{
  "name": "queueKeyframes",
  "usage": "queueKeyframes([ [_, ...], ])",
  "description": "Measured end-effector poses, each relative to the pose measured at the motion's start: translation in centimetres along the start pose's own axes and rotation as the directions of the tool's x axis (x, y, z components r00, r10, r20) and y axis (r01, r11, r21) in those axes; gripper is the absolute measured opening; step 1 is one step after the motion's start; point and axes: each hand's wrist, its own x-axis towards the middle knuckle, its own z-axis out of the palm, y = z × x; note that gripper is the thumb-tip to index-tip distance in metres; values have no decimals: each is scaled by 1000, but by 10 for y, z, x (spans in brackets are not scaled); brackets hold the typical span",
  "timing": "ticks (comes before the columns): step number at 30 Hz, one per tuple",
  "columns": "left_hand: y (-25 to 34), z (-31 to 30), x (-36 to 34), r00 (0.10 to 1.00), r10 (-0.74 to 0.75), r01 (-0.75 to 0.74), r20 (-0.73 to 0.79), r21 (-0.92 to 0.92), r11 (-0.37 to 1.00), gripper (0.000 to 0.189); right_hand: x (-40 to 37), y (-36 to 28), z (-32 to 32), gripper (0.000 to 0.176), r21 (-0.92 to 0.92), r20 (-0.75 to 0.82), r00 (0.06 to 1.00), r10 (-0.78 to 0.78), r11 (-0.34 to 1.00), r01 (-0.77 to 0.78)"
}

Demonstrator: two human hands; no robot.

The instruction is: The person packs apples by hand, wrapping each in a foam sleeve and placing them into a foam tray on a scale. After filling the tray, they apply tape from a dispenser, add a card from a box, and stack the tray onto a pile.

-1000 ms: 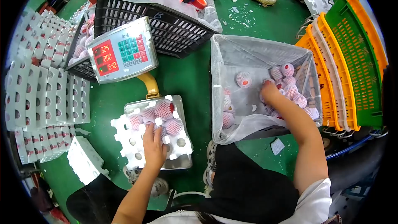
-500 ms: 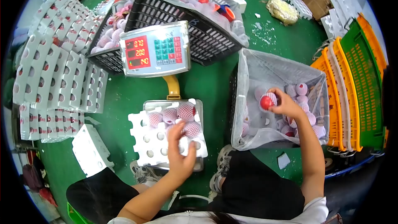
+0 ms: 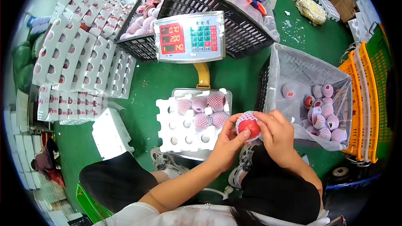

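A red round fruit in a white foam net sleeve point(image 3: 248, 126) is held between the white holed foam tray point(image 3: 178, 129) and the plastic-lined black crate point(image 3: 289, 65). The left hand point(image 3: 226, 142) and right hand point(image 3: 274, 134) curl around it. Both containers hold netted fruits. The grey scale display point(image 3: 189, 37) reads 070, 200, 140.

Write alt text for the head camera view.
The left hand and right hand together hold a red fruit half-wrapped in foam netting, beside a white foam tray carrying several netted fruits on a scale. A lined crate with more netted fruit stands to the right.
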Motion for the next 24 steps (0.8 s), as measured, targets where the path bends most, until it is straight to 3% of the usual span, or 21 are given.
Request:
queueKeyframes([
  [2,-7,-4,-1,996,77,-79,36,44,996,63,-4,-2,3,31,-168,-31,983,-183,970,175],
  [5,-7,2,-6,986,161,-161,41,-3,987,56,-4,-10,-4,36,-162,84,907,-412,893,420],
  [6,-4,0,-8,997,62,-56,38,-144,988,55,0,-12,-5,38,-149,125,874,-470,862,484],
  [7,1,-5,-10,998,-34,46,49,-276,960,53,-1,-5,-11,51,4,241,825,-511,851,525],
  [8,6,-10,-11,990,-124,142,71,-399,906,52,4,-8,-11,57,7,191,873,-449,890,456],
  [9,3,-27,-7,953,-96,235,288,-501,833,52,10,-14,-14,64,18,142,914,-381,924,383],
  [10,-3,-38,-6,953,-112,238,283,-462,854,54,14,-16,-14,70,35,96,947,-308,951,306],
  [11,1,-38,-7,953,-130,242,274,-428,871,56,13,-14,-12,84,70,216,971,-98,994,85],
  [13,11,-35,-13,972,-160,203,170,-273,940,70,8,0,0,78,193,313,949,-37,981,-26],
  [15,14,-49,-13,981,57,-70,186,68,995,80,3,2,6,77,211,352,936,0,974,-79],
  [16,17,-55,-15,965,156,-207,213,241,948,86,0,2,8,77,195,375,927,15,976,-95],
  [17,28,-53,-21,966,120,-206,229,399,894,96,-2,2,13,78,183,396,918,26,977,-107],
  [18,27,-59,-21,969,83,-218,232,646,731,93,-7,2,18,81,216,434,898,64,961,-173],
  [20,33,-65,-21,946,146,-314,290,702,639,84,-11,4,26,88,249,447,891,79,946,-209],
  [21,33,-77,-24,977,163,-213,137,641,738,80,-12,9,27,92,335,507,849,149,873,-354],
  [22,31,-95,-22,987,159,-127,-11,550,826,77,-9,8,22,94,335,444,883,153,885,-322],
  [24,58,-156,-10,902,315,-82,-294,600,796,78,-4,15,11,90,234,236,961,140,952,-196],
])
